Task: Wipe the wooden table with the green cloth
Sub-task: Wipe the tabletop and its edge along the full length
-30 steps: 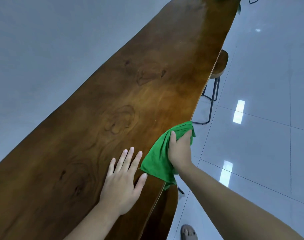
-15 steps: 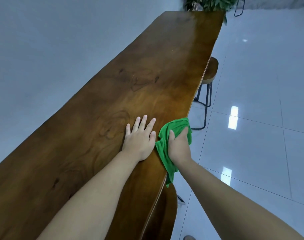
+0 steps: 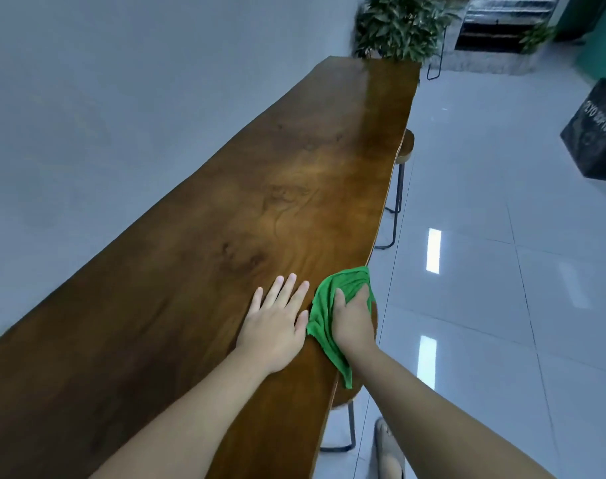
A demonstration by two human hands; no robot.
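Note:
A long, glossy wooden table [image 3: 284, 202] stretches away from me along a pale wall. My right hand [image 3: 351, 318] presses the green cloth [image 3: 324, 314] against the table's right edge, fingers curled over the cloth. Part of the cloth hangs down past the edge. My left hand [image 3: 277, 323] lies flat on the tabletop just left of the cloth, fingers spread and holding nothing.
Two wooden stools with black metal legs stand under the right edge, one far [image 3: 406, 150] and one near [image 3: 346, 409]. A potted plant [image 3: 398, 25] stands beyond the table's far end. A black box [image 3: 595, 133] sits on the shiny tiled floor at right.
Both hands have advanced farther along the table's right edge, the left hand sliding up beside the cloth. My view has lifted, bringing the plant and the black box into sight.

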